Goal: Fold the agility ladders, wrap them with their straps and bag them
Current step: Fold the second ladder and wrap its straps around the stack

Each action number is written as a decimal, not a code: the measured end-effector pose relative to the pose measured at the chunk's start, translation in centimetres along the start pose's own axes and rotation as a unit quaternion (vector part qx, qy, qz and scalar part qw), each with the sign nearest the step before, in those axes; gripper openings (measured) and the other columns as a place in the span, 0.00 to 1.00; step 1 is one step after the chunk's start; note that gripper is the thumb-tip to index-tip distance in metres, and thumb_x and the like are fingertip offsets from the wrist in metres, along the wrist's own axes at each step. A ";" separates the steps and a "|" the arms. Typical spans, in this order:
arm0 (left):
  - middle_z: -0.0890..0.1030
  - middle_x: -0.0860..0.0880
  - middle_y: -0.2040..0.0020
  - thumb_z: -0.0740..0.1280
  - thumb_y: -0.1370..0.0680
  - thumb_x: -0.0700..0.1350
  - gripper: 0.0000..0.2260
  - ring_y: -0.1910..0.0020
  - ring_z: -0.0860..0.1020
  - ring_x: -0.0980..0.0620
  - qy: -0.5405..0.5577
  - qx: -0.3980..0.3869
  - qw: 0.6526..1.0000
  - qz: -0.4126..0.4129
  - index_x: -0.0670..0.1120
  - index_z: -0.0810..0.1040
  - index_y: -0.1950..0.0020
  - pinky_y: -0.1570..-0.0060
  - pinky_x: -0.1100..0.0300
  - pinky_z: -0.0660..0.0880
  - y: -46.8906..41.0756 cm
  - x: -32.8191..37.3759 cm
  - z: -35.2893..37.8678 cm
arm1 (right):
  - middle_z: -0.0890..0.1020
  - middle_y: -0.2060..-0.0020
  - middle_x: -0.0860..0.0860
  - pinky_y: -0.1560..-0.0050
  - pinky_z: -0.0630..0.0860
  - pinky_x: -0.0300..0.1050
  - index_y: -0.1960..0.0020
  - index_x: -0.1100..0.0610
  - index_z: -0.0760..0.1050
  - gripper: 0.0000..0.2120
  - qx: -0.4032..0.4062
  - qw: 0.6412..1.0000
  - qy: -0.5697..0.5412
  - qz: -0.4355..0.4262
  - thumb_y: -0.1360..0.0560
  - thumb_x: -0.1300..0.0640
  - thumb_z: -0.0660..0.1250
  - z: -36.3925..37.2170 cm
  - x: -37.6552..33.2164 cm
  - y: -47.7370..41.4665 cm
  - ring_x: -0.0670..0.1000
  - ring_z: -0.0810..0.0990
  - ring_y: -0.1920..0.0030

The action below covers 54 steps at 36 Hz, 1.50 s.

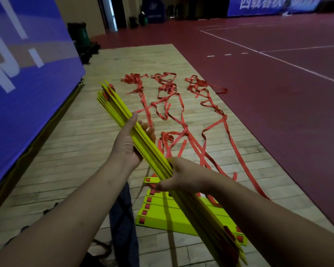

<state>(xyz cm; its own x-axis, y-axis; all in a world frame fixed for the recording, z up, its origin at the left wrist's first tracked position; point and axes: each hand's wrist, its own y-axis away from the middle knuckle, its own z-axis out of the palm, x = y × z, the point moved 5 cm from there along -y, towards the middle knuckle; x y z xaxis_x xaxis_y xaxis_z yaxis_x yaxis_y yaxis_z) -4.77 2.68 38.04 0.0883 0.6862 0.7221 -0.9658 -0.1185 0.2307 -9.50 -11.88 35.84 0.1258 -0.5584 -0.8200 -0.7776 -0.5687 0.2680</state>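
Fingers of both hands (127, 147) (181, 176) clasp flat yellow plastic rungs (143, 139) trailing red straps (181, 112).

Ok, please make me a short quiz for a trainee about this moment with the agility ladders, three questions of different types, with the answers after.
1. True or false: both hands hold the bundle of yellow rungs.
2. Where do the loose red straps lie? A) on the wooden floor B) inside a bag C) around the person's arm
3. Fill in: a second stack of yellow rungs lies on the floor ______ the held bundle.

Key:
1. True: the left hand grips the middle and the right hand grips nearer the person.
2. A
3. under (below)
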 end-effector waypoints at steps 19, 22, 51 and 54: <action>0.84 0.46 0.57 0.74 0.27 0.54 0.19 0.52 0.85 0.44 0.045 0.017 0.998 0.040 0.40 0.78 0.44 0.54 0.51 0.80 -0.8 2.7 -1.2 | 0.80 0.64 0.58 0.62 0.80 0.48 0.53 0.67 0.77 0.08 -0.161 0.972 -0.169 0.001 0.22 0.60 0.69 -1.1 1.2 0.8 0.55 0.81 0.67; 0.84 0.44 0.48 0.71 0.25 0.58 0.25 0.47 0.84 0.43 0.082 -0.033 0.996 0.026 0.39 0.78 0.38 0.47 0.47 0.80 -0.2 1.8 -0.4 | 0.80 0.64 0.55 0.60 0.80 0.47 0.49 0.64 0.74 0.10 -0.277 0.923 -0.266 0.002 0.25 0.57 0.68 -0.1 1.4 1.3 0.53 0.81 0.66; 0.87 0.45 0.51 0.65 0.25 0.62 0.26 0.58 0.86 0.50 -0.603 -0.070 0.795 -0.024 0.39 0.81 0.48 0.56 0.57 0.76 0.1 5.4 -1.7 | 0.80 0.64 0.55 0.62 0.79 0.45 0.49 0.62 0.75 0.08 0.096 0.991 -0.093 -0.017 0.25 0.62 0.73 -6.1 0.6 1.1 0.50 0.80 0.67; 0.83 0.46 0.45 0.75 0.28 0.54 0.18 0.51 0.83 0.51 -0.581 0.013 0.809 0.086 0.44 0.77 0.47 0.50 0.56 0.76 -1.2 6.7 -2.4 | 0.77 0.65 0.57 0.65 0.78 0.45 0.49 0.66 0.73 0.08 0.069 0.990 -0.120 -0.035 0.24 0.66 0.71 -6.7 0.1 1.7 0.51 0.79 0.68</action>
<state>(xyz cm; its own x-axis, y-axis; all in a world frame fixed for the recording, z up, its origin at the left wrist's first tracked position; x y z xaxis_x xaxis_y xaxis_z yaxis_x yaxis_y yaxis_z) -3.55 9.14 41.06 0.1368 -0.4785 0.8674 -0.9841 -0.1654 0.0639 -6.68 -16.95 39.63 0.0454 -0.3518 -0.9350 -0.8511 -0.5037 0.1482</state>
